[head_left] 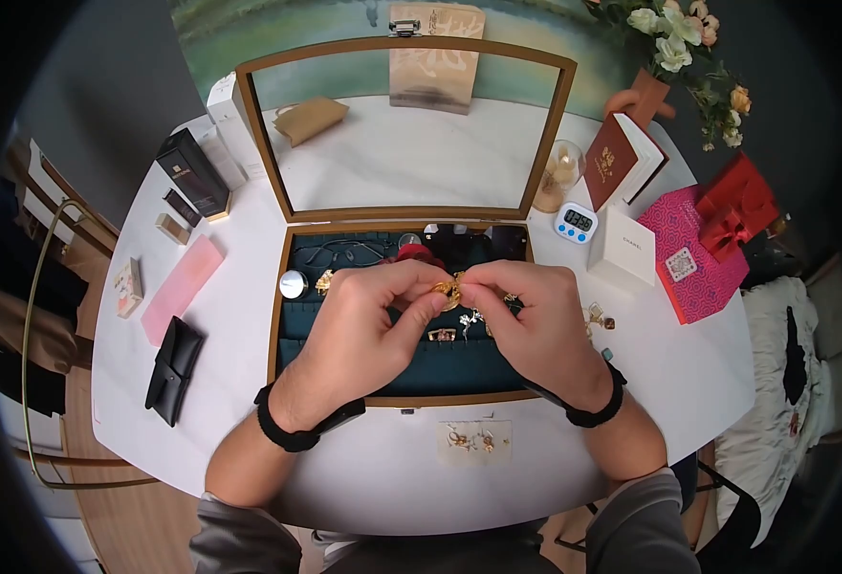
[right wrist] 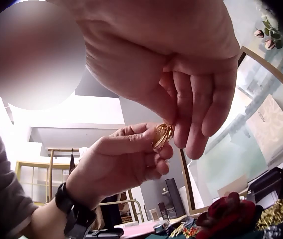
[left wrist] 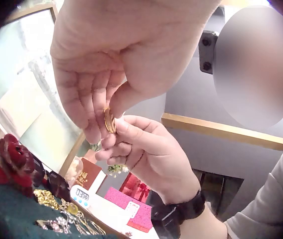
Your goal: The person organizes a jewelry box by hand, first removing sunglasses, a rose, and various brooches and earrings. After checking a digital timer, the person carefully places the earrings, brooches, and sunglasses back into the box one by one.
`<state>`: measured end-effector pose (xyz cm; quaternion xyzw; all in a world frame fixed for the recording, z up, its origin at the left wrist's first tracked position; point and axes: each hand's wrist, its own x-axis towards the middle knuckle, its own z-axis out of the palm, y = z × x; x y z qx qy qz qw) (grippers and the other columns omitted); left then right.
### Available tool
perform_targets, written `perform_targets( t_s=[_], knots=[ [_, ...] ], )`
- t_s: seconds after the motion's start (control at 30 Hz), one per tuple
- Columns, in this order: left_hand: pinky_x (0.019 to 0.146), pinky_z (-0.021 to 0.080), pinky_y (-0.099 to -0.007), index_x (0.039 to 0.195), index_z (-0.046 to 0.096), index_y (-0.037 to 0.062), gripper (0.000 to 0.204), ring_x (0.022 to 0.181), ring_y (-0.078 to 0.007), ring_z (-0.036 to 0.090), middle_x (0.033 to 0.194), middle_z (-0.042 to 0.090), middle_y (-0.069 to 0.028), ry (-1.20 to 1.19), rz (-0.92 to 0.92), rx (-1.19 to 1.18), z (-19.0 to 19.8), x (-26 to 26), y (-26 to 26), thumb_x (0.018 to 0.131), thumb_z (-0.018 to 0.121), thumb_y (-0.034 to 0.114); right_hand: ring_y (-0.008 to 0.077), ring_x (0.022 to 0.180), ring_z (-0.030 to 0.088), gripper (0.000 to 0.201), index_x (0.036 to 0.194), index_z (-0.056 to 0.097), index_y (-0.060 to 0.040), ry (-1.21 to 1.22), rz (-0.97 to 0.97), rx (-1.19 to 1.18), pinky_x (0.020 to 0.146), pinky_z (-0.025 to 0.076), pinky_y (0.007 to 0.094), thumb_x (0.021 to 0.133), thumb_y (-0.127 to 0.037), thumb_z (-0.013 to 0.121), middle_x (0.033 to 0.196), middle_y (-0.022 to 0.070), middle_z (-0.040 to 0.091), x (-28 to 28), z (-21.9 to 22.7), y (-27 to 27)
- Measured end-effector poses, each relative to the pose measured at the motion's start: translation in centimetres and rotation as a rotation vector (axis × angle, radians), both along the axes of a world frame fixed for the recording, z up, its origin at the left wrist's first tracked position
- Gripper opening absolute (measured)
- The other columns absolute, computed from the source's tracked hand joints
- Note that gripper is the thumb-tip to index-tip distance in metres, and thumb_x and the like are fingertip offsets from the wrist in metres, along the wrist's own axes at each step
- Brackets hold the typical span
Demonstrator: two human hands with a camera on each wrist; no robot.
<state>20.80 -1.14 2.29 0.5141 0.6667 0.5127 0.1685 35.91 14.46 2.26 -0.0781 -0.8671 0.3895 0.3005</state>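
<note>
A small gold ornament [right wrist: 162,136] is seen, shiny and warm yellow, built of slim curved bands with gaps between them; in the left wrist view it is shown nearly edge-on, as a narrow looped shape, while in the right wrist view a broader, rounded face is turned to the camera; it is held between the hands, one side being pinched by thumb and fingers of the left hand [head_left: 359,330], the opposite side by thumb and fingertips of the right hand [head_left: 535,316], so that the two sets of fingertips are brought very close together; the ornament is held up over the open jewellery box [head_left: 440,400], clear of its dark green lining; a dark red flower piece [right wrist: 228,216] and other gold jewellery [right wrist: 276,214] are laid in the box below; the box is set on the white worktop [head_left: 344,478], its framed lid [head_left: 406,214] raised behind.
</note>
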Motion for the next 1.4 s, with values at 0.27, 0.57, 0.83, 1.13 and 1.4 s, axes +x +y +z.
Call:
perform_targets(
  t_s=[0.27, 0.57, 0.83, 1.13, 1.4],
  knots=[
    [0.078, 0.060, -0.0301, 0.113, 0.073, -0.0055, 0.012, 0.086, -0.0184, 0.078, 0.097, 0.080, -0.0155, 0.006, -0.039, -0.035, -0.3, -0.2, 0.2, 0.101, 0.072, -0.002, 0.0300, 0.071, 0.069, 0.003, 0.099, 0.068, 0.0011, 0.020, -0.001, -0.053, 0.063, 0.052, 0.0360, 0.097, 0.002, 0.070, 0.084, 0.0143, 0.069, -0.4, -0.6, -0.5],
    [0.080, 0.061, -0.0276, 0.111, 0.071, -0.0046, 0.008, 0.090, -0.0125, 0.077, 0.098, 0.081, -0.0113, -0.226, -0.093, 0.048, -1.1, -0.2, 0.6, 0.103, 0.069, -0.005, 0.0301, 0.072, 0.068, 0.007, 0.098, 0.066, -0.0003, 0.108, -0.035, -0.016, 0.065, 0.053, 0.0355, 0.096, 0.004, 0.069, 0.086, 0.0137, 0.068, -0.5, -1.2, -0.4],
    [0.085, 0.060, -0.0269, 0.119, 0.067, -0.0050, 0.012, 0.097, -0.0150, 0.077, 0.113, 0.078, -0.0100, -0.400, -0.171, 0.011, -1.6, -0.4, 0.6, 0.107, 0.067, -0.001, 0.0231, 0.072, 0.070, 0.004, 0.101, 0.069, 0.0018, 0.121, -0.030, -0.112, 0.064, 0.054, 0.0315, 0.098, 0.004, 0.068, 0.086, 0.0130, 0.072, -0.5, -1.3, -0.2],
    [0.077, 0.054, -0.0219, 0.123, 0.068, -0.0011, 0.015, 0.096, -0.0110, 0.076, 0.111, 0.079, -0.0058, -0.504, -0.178, 0.070, -1.9, -0.6, 0.9, 0.111, 0.064, 0.006, 0.0223, 0.076, 0.075, 0.015, 0.113, 0.073, 0.0039, 0.092, -0.051, -0.149, 0.066, 0.057, 0.0314, 0.098, 0.001, 0.071, 0.092, 0.0154, 0.077, -0.6, -1.4, -0.3],
    [0.082, 0.059, -0.0243, 0.121, 0.066, -0.0060, 0.016, 0.092, -0.0103, 0.074, 0.102, 0.077, -0.0071, -0.446, -0.103, -0.014, -0.5, -1.5, 0.5, 0.108, 0.058, -0.003, 0.0270, 0.078, 0.075, 0.014, 0.109, 0.072, 0.0028, 0.085, -0.020, -0.077, 0.067, 0.056, 0.0342, 0.096, 0.000, 0.074, 0.091, 0.0145, 0.074, -0.9, -1.4, -0.4]
  ],
)
